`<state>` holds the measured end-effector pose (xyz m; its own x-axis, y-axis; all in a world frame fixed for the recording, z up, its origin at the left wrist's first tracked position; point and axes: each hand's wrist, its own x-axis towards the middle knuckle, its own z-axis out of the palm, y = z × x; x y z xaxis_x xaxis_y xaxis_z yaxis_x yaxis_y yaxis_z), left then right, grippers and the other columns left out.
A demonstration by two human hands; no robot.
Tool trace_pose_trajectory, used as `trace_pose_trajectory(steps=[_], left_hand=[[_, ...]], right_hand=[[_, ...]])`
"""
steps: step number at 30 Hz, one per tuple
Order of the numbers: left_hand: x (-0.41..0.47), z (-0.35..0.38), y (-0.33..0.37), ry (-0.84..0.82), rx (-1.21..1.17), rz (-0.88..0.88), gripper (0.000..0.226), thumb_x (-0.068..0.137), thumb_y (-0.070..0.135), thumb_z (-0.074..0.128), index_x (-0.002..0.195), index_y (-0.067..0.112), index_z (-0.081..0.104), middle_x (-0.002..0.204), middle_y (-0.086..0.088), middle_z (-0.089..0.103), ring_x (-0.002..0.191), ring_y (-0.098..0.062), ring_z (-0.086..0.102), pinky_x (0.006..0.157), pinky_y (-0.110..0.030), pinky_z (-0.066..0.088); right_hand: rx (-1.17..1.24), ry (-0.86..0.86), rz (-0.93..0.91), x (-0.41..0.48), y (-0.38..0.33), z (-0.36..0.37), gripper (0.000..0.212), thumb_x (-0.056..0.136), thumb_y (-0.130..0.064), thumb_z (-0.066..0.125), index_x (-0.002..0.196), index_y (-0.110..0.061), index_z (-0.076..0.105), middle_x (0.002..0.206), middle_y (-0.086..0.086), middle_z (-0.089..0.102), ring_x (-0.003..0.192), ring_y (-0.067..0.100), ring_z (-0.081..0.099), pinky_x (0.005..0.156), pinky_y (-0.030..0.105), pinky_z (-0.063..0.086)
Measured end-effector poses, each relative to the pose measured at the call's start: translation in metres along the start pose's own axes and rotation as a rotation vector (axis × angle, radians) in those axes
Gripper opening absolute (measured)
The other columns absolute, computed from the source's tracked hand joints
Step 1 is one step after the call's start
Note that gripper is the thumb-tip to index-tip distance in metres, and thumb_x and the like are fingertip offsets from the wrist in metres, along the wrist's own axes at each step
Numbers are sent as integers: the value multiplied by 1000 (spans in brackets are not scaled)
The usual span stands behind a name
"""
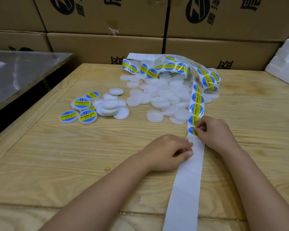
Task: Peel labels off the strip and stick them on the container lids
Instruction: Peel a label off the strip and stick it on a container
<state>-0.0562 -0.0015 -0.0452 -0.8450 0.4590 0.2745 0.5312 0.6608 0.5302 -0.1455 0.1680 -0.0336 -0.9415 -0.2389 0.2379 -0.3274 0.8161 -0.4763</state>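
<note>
1. Bare backing of the strip (185, 189) is running off the near edge of the table (57, 155), right of centre. Printed labels are starting just beyond the hands, and the rest is lying coiled by the far edge.
2. Left hand (167, 152) is pinching the strip's left margin, fingers curled, pressing it to the wood.
3. Right hand (213, 130) is nipping the edge of the nearest label (192, 130) between thumb and fingertips. The fingers are hiding how far it is lifted.
4. Judgement: peeling is the step in hand. It should go best with the left pinch close under the label so the backing is taut, and with the label rolling back low along the strip, not straight up. Touching only its rim would spare the glue.
5. Plain lids (158, 95) are lying heaped toward the far edge, the nearest just beside the strip. Labelled lids (83, 107) are sitting toward the left edge.
</note>
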Motion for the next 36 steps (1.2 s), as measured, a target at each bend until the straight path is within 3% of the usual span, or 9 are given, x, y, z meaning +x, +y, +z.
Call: trace_pose_trajectory(steps=[7, 15, 20, 23, 25, 28, 31, 33, 36], left_hand=[[0, 0, -3, 4, -33, -19, 25, 95, 22, 52, 91, 1, 66, 125, 0, 63, 126, -4, 46, 97, -32, 42], [2, 2, -5, 1, -43, -25, 26, 95, 23, 52, 92, 1, 66, 123, 1, 64, 126, -5, 46, 96, -32, 43], [1, 2, -5, 46, -98, -65, 20, 92, 22, 55, 95, 8, 69, 112, 2, 69, 113, -7, 58, 90, -31, 47], [-1, -6, -7, 353, -136, -152, 20, 86, 20, 56, 96, 13, 71, 95, 1, 72, 90, -11, 63, 79, -24, 46], [-1, -18, -23, 531, 75, -200, 23, 85, 13, 57, 104, 8, 69, 105, -5, 70, 100, -20, 62, 87, -26, 39], [-5, -33, -49, 403, 343, -391, 38, 90, 15, 55, 128, 11, 55, 140, -6, 49, 132, -21, 41, 104, -31, 23], [-5, -31, -61, 307, 342, -467, 33, 94, 23, 52, 125, 13, 57, 138, -3, 52, 131, -20, 41, 106, -32, 21], [-4, -31, -57, 368, 283, -444, 20, 90, 19, 58, 105, 9, 66, 113, -4, 65, 110, -25, 55, 96, -33, 35], [-5, -33, -54, 421, 263, -380, 9, 86, 16, 63, 85, 7, 65, 99, -5, 68, 99, -21, 57, 87, -32, 40]], right_hand=[[155, -3, 54, -2, 0, -7, 13, 74, -13, 61, 63, -17, 55, 75, 3, 69, 76, 25, 62, 67, 33, 48], [398, -41, 116, -2, 0, -17, 33, 84, -16, 60, 56, -5, 47, 56, 4, 42, 57, 21, 38, 55, 33, 27], [521, -76, 124, -2, 1, -20, 27, 84, -5, 56, 58, -4, 50, 60, 8, 49, 57, 23, 50, 41, 15, 34], [428, -125, 80, 0, 5, -20, 14, 85, 0, 54, 74, -4, 61, 73, 12, 52, 77, 41, 51, 47, 11, 33], [454, -111, 101, 1, 5, -19, 16, 84, -4, 54, 70, -8, 61, 72, 14, 50, 89, 47, 53, 51, 16, 34], [673, -20, 193, -3, -10, -22, 20, 60, -34, 53, 51, -17, 58, 82, 29, 62, 86, 39, 61, 64, 32, 35], [864, 51, 187, -5, -13, -21, 53, 52, -43, 54, 70, 6, 62, 90, 36, 58, 76, 23, 51, 66, 32, 34], [979, 77, 159, -5, -16, -18, 30, 77, -22, 50, 79, 2, 68, 90, 30, 63, 87, 23, 53, 75, 33, 38], [1197, 63, 121, -4, -25, -15, 37, 86, 7, 37, 71, -10, 66, 97, 7, 70, 101, 25, 54, 89, 36, 35]])
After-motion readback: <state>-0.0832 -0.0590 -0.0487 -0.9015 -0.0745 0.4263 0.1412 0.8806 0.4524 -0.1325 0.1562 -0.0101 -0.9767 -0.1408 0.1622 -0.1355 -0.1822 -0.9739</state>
